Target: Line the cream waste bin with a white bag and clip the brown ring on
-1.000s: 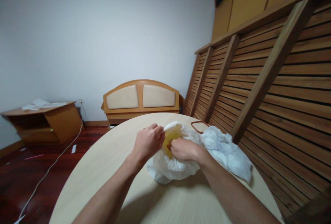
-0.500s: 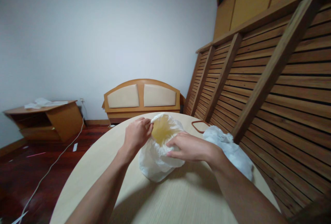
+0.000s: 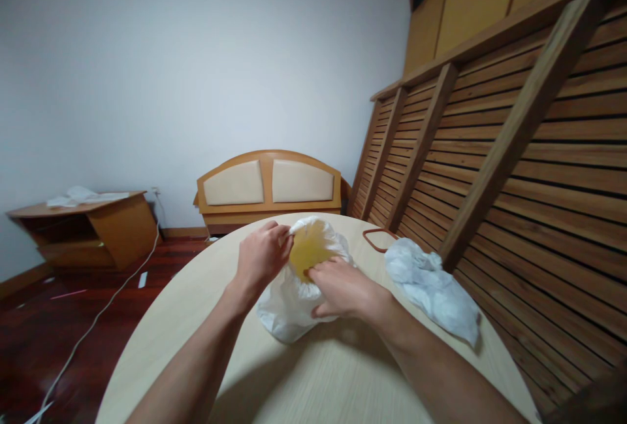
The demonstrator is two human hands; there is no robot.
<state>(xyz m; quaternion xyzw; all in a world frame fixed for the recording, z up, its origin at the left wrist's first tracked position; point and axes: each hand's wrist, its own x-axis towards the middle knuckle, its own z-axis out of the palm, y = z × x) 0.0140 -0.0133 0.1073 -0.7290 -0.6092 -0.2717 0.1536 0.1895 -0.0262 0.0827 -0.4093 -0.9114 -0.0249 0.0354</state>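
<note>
A white plastic bag [image 3: 287,311] stands on the round table, its mouth facing up and showing a yellow inner surface [image 3: 308,247]; whether that is a container or contents, I cannot tell. At the left side of the mouth, my left hand [image 3: 262,255] pinches the bag's rim between thumb and fingers. My right hand [image 3: 345,287] lies over the near right rim, fingers stretched into the opening and thumb apart on the outer side. Its palm hides part of the bag. To the right lies a second crumpled white plastic bag [image 3: 431,283], touched by neither hand.
A brown loop-shaped handle [image 3: 377,240] lies on the pale round table [image 3: 196,306] near its far right edge. Slatted wooden panels [image 3: 490,149] lean close on the right. Behind stands a headboard [image 3: 267,179]; a low cabinet [image 3: 112,228] and a white cable [image 3: 105,306] are at left.
My right hand has shifted slightly left and further over the bag's mouth, its thumb wider from the fingers. The bag's lower part has moved slightly left. My left hand keeps its pinch.
</note>
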